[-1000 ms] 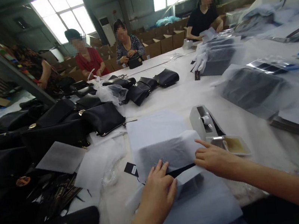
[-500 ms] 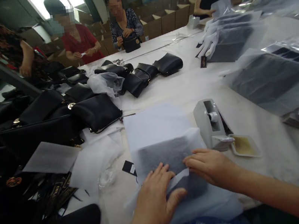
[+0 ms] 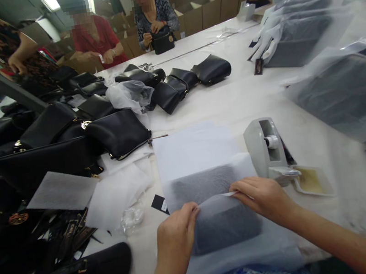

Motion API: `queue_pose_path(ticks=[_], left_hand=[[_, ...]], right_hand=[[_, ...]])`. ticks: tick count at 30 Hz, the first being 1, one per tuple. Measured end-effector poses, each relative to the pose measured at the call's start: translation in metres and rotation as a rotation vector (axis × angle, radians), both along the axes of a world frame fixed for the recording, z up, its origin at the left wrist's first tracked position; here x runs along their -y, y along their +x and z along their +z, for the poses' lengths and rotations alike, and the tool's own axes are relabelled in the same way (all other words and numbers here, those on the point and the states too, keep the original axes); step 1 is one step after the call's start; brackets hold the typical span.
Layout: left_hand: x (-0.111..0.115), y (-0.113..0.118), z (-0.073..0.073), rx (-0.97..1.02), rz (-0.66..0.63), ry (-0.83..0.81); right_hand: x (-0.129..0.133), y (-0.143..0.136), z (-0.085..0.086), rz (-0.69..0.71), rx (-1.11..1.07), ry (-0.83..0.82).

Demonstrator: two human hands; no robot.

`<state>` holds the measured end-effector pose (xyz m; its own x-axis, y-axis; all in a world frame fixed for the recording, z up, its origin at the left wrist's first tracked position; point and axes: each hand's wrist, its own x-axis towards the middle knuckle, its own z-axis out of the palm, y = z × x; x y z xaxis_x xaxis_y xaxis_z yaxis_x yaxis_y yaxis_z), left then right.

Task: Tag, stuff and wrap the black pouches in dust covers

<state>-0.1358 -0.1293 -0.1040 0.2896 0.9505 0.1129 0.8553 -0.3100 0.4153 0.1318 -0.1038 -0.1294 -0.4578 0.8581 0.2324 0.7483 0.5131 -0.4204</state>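
A dark flat item, blurred by the sheet over it, lies under white tissue paper [image 3: 227, 227] in front of me. My left hand [image 3: 179, 230] pinches the tissue's edge at its left end. With fingers closed on the same edge, my right hand [image 3: 259, 194] holds the right end, so a fold runs between them. Beyond the fold, more of the dark shape shows through the paper. White sheets [image 3: 194, 144] lie farther up, beneath the wrapped item. A black tag [image 3: 159, 204] with a white label sticks out at the left.
To the right stand a grey tape dispenser [image 3: 265, 145] and a small tray with a yellowish pad [image 3: 311, 180]. Black bags [image 3: 118, 133] crowd the left side. Wrapped dark items [image 3: 345, 88] are stacked at right. Several people work across the white table [image 3: 200, 111].
My left hand has gone from lying spread on the tissue to pinching its edge. The edge is now drawn straight between both hands. The camera view has shifted slightly.
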Motion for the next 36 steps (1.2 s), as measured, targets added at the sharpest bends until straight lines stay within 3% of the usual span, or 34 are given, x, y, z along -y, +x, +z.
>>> queue_pose_path(ticks=[7,12,14,16,18,22,27,31,36], left_hand=[[-0.012,0.001,-0.011,-0.042,0.051,0.104],[-0.005,0.016,-0.008,-0.028,0.134,0.486],[0.006,0.026,-0.01,0.022,0.045,0.554],[0.016,0.037,-0.017,0.05,-0.117,0.459],[0.023,0.047,-0.026,0.01,-0.2,0.341],[0.021,0.054,-0.041,-0.13,-0.151,0.304],[0.017,0.05,-0.043,-0.175,-0.151,0.261],[0.015,0.05,-0.046,-0.137,-0.156,0.278],[0.018,0.05,-0.043,-0.127,-0.135,0.228]], right_hand=[[-0.003,-0.006,-0.006,-0.144,-0.083,-0.092],[-0.001,-0.007,-0.008,-0.194,-0.078,-0.119],[0.0,-0.008,-0.009,-0.207,-0.069,-0.122],[0.0,-0.01,-0.009,-0.22,-0.055,-0.106],[-0.001,-0.012,-0.009,-0.244,-0.04,-0.065],[-0.003,0.002,-0.002,-0.336,0.016,0.134],[0.002,0.061,0.004,-0.577,0.012,0.378],[0.004,0.098,-0.012,-0.771,-0.031,0.243],[0.01,0.109,-0.027,-0.892,-0.331,-0.087]])
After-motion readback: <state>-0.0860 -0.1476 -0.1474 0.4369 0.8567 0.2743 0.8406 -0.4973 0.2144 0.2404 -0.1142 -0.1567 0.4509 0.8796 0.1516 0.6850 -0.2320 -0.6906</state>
